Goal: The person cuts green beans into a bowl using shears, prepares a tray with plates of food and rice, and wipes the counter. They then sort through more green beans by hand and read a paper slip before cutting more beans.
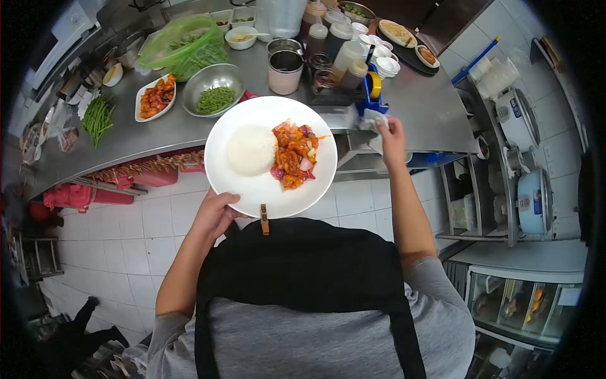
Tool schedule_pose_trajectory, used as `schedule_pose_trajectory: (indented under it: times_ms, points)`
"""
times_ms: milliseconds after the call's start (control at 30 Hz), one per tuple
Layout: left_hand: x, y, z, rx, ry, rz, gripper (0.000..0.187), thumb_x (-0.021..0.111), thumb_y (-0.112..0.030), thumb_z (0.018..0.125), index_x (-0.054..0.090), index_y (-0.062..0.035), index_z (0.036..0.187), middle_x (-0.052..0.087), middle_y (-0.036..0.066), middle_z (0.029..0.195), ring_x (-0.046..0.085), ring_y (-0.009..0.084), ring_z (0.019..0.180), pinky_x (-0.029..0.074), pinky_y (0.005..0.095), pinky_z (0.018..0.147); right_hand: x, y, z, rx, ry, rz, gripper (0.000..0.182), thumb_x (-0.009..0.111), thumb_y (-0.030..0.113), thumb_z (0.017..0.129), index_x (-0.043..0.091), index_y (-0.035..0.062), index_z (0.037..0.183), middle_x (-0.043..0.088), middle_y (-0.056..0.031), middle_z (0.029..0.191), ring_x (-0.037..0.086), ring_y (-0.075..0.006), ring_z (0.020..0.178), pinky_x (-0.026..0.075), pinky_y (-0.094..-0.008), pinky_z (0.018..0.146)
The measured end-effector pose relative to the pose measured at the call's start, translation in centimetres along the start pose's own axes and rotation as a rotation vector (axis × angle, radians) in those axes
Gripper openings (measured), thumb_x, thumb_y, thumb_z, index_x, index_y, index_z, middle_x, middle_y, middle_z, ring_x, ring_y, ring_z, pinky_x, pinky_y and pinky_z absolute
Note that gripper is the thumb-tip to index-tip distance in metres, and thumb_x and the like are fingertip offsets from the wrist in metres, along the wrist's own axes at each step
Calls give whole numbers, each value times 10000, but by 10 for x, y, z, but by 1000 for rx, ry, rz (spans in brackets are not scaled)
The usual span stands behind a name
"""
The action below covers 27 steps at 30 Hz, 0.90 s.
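Note:
My left hand (214, 216) holds a round white plate (252, 183) from below at its near rim. On the plate lie a mound of white rice (251, 150) and a heap of orange-red saucy food (294, 155). My right hand (391, 134) is stretched out to the counter edge, its fingers pinching a white tissue (372, 120) at a blue dispenser (370, 101).
The steel counter (416, 107) carries a steel bowl of green beans (213, 88), a white dish of red food (155, 96), a green-wrapped bowl (183, 44), a pink cup (285, 71), squeeze bottles (347, 57) and small bowls. Rice cookers (533, 196) stand on the right. White tiled floor lies below.

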<state>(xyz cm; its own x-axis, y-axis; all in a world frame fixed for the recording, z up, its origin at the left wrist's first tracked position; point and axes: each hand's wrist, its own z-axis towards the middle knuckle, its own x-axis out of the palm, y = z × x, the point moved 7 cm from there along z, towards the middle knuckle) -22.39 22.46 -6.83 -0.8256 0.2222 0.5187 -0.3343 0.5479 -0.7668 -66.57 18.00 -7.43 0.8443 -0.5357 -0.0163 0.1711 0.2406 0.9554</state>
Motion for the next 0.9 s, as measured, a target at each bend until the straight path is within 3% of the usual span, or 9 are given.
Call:
schedule_pose_trajectory:
  times_ms: [67,167,267,367,667,900]
  points:
    - [24,14,8,1,22,15,640,533,-35,741,236,-32,1307,479,167,1163,589,273,947,552,395,693,10,11,5,-94,100,-161,70,633,53,735,609,34,798,617,-57,846,563,-172,739,436,-244,701]
    - [42,30,19,-12,61,20,653,527,-31,741,214,-46,1314,480,178,1154,597,273,925,559,379,659,41,64,-9,-222,277,-605,142,618,25,723,632,61,859,620,-68,855,573,-187,762,459,-270,687]
    - [58,33,22,14,45,36,654,520,-26,740,201,-52,1310,498,180,1119,611,277,886,567,364,632,63,89,-21,-572,407,-569,223,614,12,709,647,90,915,615,-79,872,577,-227,808,474,-306,720]
    - [65,40,26,-21,62,38,677,498,-20,746,157,-84,1327,476,177,1149,618,254,859,573,319,571,76,91,-28,-718,585,-704,248,614,5,706,653,95,933,606,-86,929,563,-264,886,474,-333,763]
    - [84,43,29,67,91,-53,690,441,-1,739,98,-91,1331,426,201,1198,594,301,942,589,356,615,76,80,-34,-637,830,-992,304,556,4,725,624,71,1013,511,-147,1077,501,-291,1027,453,-331,837]
    - [85,43,38,94,92,-66,672,447,-5,742,120,-95,1322,431,196,1195,598,298,929,587,367,615,89,96,-38,-674,983,-1130,253,542,36,716,635,60,949,496,-143,1005,483,-280,1028,437,-338,854]
